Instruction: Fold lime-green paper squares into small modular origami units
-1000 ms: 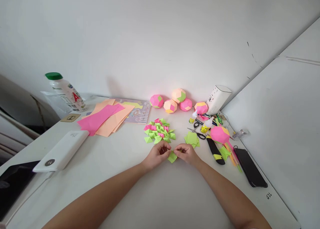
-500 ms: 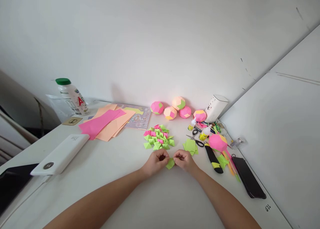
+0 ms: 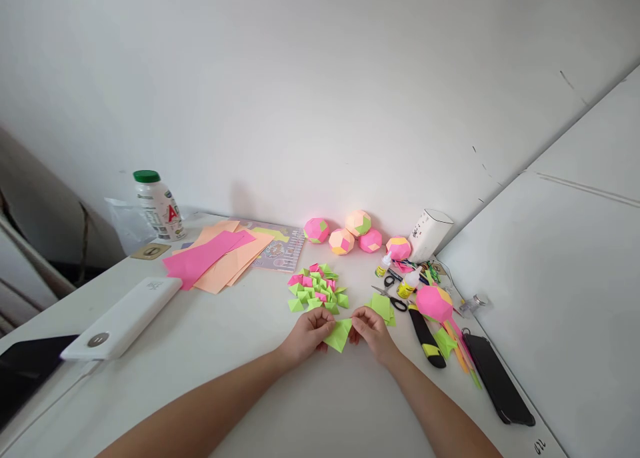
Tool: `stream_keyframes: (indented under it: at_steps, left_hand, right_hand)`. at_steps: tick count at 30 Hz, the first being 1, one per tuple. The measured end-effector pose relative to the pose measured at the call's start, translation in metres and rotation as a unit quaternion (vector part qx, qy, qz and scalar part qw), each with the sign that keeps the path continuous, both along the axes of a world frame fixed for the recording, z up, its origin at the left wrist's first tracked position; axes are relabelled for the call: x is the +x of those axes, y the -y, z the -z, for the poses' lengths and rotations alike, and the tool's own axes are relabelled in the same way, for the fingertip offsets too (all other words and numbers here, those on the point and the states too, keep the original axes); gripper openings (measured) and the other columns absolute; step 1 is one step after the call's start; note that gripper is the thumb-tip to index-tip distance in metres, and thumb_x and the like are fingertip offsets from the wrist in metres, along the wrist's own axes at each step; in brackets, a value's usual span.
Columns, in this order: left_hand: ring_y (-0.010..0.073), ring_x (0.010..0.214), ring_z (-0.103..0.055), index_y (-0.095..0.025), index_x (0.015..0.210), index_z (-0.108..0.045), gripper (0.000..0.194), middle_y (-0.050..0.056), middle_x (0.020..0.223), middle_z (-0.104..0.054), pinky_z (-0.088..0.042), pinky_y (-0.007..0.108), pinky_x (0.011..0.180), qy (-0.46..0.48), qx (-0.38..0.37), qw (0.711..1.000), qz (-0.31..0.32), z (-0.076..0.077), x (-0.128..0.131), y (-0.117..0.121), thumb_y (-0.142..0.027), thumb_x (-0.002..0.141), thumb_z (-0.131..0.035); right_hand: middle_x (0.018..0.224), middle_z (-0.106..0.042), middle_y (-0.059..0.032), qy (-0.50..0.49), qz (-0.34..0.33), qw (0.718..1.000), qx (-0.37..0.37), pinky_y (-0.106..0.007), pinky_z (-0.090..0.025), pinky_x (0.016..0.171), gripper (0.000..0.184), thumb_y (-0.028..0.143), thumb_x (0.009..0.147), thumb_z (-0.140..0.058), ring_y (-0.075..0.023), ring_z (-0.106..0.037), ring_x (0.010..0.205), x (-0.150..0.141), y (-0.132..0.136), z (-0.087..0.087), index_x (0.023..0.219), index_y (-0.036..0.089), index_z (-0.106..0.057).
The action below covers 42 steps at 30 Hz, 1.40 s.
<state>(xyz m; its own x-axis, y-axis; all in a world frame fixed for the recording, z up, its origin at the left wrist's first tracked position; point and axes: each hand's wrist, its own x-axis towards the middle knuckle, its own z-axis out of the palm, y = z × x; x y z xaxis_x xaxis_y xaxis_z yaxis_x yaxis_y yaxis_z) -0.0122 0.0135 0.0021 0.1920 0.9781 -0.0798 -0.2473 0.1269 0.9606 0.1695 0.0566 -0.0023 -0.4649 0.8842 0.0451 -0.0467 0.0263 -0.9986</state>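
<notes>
Both my hands meet at the middle of the white table (image 3: 310, 411). My left hand (image 3: 309, 335) and my right hand (image 3: 369, 330) each pinch a side of a folded green paper piece (image 3: 339, 334), which hangs between them just above the tabletop. Right behind my hands lies a heap of several small folded green and pink paper units (image 3: 316, 289). A short stack of green paper squares (image 3: 382, 307) sits beside my right hand.
Several pink, orange and green paper balls (image 3: 350, 231) line the wall. Orange and pink sheets (image 3: 220, 257), a white power bank (image 3: 125, 317) and a bottle (image 3: 159, 206) lie left. Scissors (image 3: 393, 297), glue bottles (image 3: 407, 283), a utility knife (image 3: 426, 335) and a phone (image 3: 497, 386) are right.
The green piece has opened out wider between my hands. The camera has tilted up, so everything sits lower in view.
</notes>
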Motion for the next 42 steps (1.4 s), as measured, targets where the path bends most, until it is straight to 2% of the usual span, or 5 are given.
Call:
stream_keyframes:
  at_steps: [14,19,24,32,42]
  left_hand:
    - [0.012,0.041,-0.054,-0.02,0.072,-0.042,0.037,-0.006,0.051,-0.056,-0.035,0.021,0.039,0.021,-0.01,0.999,-0.034,-0.004,0.001,0.0,-0.054,0.073,-0.056]
    - [0.0133,0.044,-0.056,-0.018,0.081,-0.052,0.037,-0.003,0.053,-0.059,-0.037,0.022,0.042,0.01,-0.01,1.0,-0.018,-0.008,0.0,0.001,-0.054,0.075,-0.054]
    - [0.0118,0.045,-0.052,-0.014,0.073,-0.062,0.039,-0.002,0.05,-0.057,-0.037,0.023,0.045,-0.028,0.02,0.999,-0.001,-0.009,0.0,0.001,-0.052,0.077,-0.053]
    - [0.0106,0.05,-0.047,-0.013,0.097,-0.066,0.039,-0.002,0.055,-0.055,-0.04,0.023,0.049,-0.034,0.012,0.999,-0.033,0.002,0.0,-0.002,-0.043,0.073,-0.061]
    - [0.017,0.067,-0.057,-0.014,0.104,-0.064,0.045,0.005,0.076,-0.064,-0.045,0.026,0.055,-0.062,0.006,0.998,-0.013,-0.005,0.0,0.001,-0.048,0.076,-0.056]
  right_hand:
    - [0.053,-0.062,0.0008,-0.012,0.028,1.0,0.003,-0.023,-0.042,0.045,0.021,0.036,0.076,-0.063,-0.0116,-0.054,0.045,0.001,-0.001,0.0,0.068,0.017,-0.057]
    - [0.054,-0.063,0.0002,-0.024,0.015,1.0,-0.001,-0.022,-0.042,0.045,0.02,0.034,0.076,-0.063,-0.0116,-0.056,0.046,0.001,-0.001,0.0,0.07,0.016,-0.058]
    - [0.053,-0.063,0.0005,-0.022,0.009,1.0,-0.016,-0.022,-0.043,0.045,0.02,0.034,0.076,-0.065,-0.0126,-0.058,0.046,0.002,-0.003,0.002,0.076,0.016,-0.058]
    - [0.054,-0.061,0.0029,-0.026,0.014,0.999,-0.019,-0.021,-0.043,0.046,0.024,0.033,0.075,-0.065,-0.0123,-0.059,0.048,0.002,-0.004,0.004,0.09,0.016,-0.059]
    - [0.057,-0.063,0.0022,0.008,-0.031,0.999,-0.002,-0.023,-0.045,0.051,0.027,0.032,0.074,-0.067,-0.0119,-0.059,0.051,0.004,-0.005,0.007,0.095,0.016,-0.06]
